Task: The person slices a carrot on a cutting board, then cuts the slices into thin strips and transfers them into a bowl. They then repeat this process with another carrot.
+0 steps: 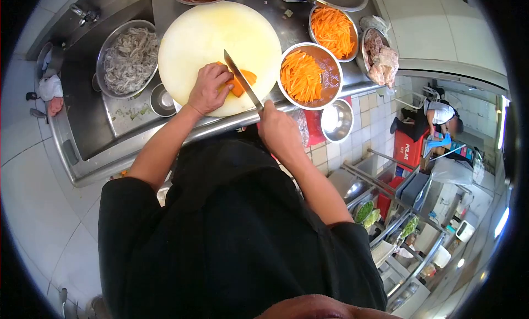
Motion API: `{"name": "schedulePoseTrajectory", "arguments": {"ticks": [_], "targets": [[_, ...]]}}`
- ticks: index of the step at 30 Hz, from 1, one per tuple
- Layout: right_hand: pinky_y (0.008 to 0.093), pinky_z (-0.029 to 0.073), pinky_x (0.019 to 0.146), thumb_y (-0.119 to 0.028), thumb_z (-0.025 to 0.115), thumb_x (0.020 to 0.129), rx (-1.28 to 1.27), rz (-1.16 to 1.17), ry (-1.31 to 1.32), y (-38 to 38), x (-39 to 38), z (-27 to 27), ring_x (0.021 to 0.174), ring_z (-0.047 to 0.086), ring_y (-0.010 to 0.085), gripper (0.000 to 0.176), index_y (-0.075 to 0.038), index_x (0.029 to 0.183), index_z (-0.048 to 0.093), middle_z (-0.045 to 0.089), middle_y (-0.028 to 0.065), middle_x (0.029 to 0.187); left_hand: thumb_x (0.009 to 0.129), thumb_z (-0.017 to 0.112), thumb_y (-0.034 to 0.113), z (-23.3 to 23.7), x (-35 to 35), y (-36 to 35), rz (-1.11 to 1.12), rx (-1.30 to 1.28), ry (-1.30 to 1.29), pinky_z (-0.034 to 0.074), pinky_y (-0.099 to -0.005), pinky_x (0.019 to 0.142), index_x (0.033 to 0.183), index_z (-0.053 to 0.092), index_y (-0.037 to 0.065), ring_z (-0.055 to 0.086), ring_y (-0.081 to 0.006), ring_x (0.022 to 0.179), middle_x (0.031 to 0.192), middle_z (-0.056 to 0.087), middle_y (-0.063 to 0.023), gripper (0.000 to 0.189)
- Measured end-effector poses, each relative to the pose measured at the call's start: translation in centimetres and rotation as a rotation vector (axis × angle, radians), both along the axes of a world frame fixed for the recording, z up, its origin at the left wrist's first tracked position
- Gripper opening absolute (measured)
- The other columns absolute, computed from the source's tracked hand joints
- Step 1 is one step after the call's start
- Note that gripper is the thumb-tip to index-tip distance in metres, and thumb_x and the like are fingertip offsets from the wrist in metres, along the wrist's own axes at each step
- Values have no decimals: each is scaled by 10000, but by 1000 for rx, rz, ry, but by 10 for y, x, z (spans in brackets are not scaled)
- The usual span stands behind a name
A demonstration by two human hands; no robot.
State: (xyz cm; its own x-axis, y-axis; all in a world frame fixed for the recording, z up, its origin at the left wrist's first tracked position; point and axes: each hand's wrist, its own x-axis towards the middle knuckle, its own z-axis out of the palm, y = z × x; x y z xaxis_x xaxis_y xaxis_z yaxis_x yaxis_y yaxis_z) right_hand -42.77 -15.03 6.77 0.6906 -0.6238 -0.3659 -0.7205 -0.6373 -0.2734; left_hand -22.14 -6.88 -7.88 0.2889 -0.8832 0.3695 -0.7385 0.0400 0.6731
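My right hand point(280, 130) grips the handle of a kitchen knife point(242, 81). Its blade points away from me and lies across the orange carrot point(237, 90) on the round white cutting board point(217, 30). With fingers curled, my left hand point(210, 88) presses on the carrot, just left of the blade. Another carrot piece point(249, 76) shows on the blade's right side. Beside the board's right edge, a perforated metal colander point(332, 76) holds carrot sticks point(300, 75). My left fingers hide part of the carrot.
Left, a bowl of pale strips point(130, 60) sits in the sink point(77, 93) beside a small metal bowl point(162, 101). Carrot sticks point(332, 32) fill another bowl at upper right, near raw meat point(381, 63). A person point(441, 114) bends by a red cooler point(406, 149) farther right.
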Motion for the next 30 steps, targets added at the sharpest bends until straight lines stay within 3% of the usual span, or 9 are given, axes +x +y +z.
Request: {"name": "schedulePoseTrajectory", "arguments": {"ticks": [6, 14, 23, 26, 30], "targets": [[583, 572, 750, -56, 526, 943, 27, -41, 31, 16, -19, 17, 789, 735, 470, 120, 23, 1028, 557, 719, 286, 790, 861, 727, 146, -1, -1, -1, 13, -46, 1, 423, -480, 1048, 1122, 677, 47, 554, -369, 1176, 1204, 616, -132, 283], [549, 593, 756, -52, 550, 930, -23, -28, -29, 6, 18, -57, 796, 744, 458, 98, 15, 999, 569, 730, 289, 842, 849, 743, 132, -4, -1, 0, 19, -51, 24, 424, -487, 1047, 1122, 676, 45, 548, -376, 1176, 1191, 621, -139, 294], [560, 585, 748, -50, 512, 952, -7, -45, 33, 21, -9, 17, 801, 742, 464, 105, 25, 1000, 567, 726, 291, 816, 865, 743, 134, 0, -2, 0, 18, -16, 29, 423, -474, 1050, 1120, 695, 55, 559, -349, 1179, 1187, 632, -111, 270], [566, 572, 705, -160, 565, 1029, -5, -88, 45, 28, -16, 14, 772, 721, 475, 187, 25, 1000, 561, 705, 290, 778, 872, 735, 136, -2, -2, -1, 23, -47, 24, 424, -472, 1046, 1119, 692, 54, 556, -353, 1174, 1184, 631, -114, 264], [561, 583, 748, -75, 525, 971, 21, -66, -7, 25, -6, -14, 808, 734, 478, 118, 31, 1002, 565, 722, 296, 821, 875, 730, 130, 0, -2, -1, 27, -59, 14, 431, -469, 1033, 1115, 686, 60, 553, -365, 1164, 1184, 627, -121, 253]]}}
